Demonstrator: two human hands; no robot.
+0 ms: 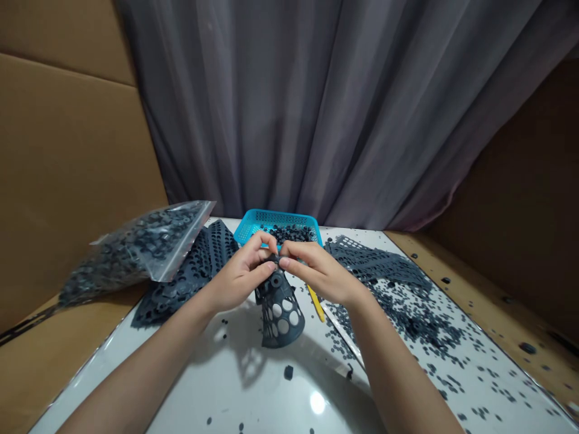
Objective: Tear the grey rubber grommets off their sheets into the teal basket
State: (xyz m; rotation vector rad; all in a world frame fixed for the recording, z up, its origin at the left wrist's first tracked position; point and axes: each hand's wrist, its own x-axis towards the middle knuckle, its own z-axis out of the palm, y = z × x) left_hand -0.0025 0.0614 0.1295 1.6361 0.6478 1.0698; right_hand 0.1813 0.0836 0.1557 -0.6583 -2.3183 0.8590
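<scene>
- L hand [239, 278] & R hand [322, 274] met over table centre; fingers of both curled tight, pinching top edge of perforated sheet [279, 310].
- Sheet hung btw. hands, curled, lower end at white table [235, 374]; contact unclear.
- Blue basket [253, 222] w/ dark bits sat just behind hands.
- Zip bag [140, 247] lay at L; yellow tool [316, 302] just R of sheet.
- Loose pieces [420, 325] were scattered at R.

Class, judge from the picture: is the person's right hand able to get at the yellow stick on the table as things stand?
Probably yes: the yellow stick lies uncovered just below the right hand, though that hand now pinches the perforated sheet.
</scene>
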